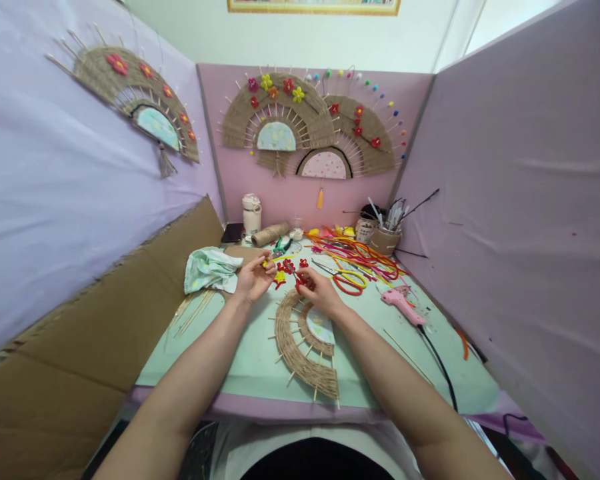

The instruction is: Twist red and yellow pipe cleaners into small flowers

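Note:
My left hand [255,277] pinches a yellow pipe cleaner [283,257], whose free end points right. Across from it, my right hand [320,290] is closed around the red handles of small scissors [296,275], blades toward my left hand; fingers partly hide them. Between and just beyond the hands lie red pipe-cleaner flowers [304,263] and a yellow pipe-cleaner piece [280,276]. Below my right hand rests a twine-woven fan [300,360] on sticks, with a pale floral cloth half-circle [321,327] at its inner edge.
Larger scissors [349,280] and a pink glue gun [404,307] with a black cord lie to the right. Behind are loose pipe cleaners [365,257], a jar of sticks [385,240], twine [270,233] and a bottle [251,213]. Crumpled cloth [210,270] lies left, beside a cardboard wall [110,307].

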`<control>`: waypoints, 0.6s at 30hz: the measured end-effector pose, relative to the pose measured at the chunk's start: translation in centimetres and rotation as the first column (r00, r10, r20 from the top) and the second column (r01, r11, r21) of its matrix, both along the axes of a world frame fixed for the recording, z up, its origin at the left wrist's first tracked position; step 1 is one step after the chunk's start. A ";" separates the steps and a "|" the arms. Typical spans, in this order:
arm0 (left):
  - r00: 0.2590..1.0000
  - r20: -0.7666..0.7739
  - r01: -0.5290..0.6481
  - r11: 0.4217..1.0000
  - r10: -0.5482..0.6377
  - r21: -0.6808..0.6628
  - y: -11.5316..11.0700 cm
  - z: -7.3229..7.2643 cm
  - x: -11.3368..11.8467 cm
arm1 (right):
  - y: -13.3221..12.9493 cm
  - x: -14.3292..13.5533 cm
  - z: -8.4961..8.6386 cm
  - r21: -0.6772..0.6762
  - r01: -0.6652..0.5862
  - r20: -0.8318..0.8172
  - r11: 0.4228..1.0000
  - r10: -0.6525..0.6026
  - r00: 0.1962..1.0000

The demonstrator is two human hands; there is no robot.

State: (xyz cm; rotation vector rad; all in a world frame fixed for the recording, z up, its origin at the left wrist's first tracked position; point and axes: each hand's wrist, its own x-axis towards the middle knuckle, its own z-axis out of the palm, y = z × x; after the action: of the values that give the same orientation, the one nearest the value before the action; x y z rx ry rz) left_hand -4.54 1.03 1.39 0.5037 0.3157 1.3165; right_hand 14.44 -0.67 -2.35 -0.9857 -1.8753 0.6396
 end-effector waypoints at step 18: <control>0.990 -0.112 0.089 0.996 -0.085 0.029 -0.9 -0.4 1.1 | -0.2 0.0 -0.1 0.037 0.080 0.162 0.996 -0.085 0.983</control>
State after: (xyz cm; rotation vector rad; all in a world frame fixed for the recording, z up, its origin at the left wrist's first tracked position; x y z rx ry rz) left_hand -3.39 0.16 0.97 0.6142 0.3600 1.2130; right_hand 14.47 -0.87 -2.46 -1.1183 -1.9687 0.4919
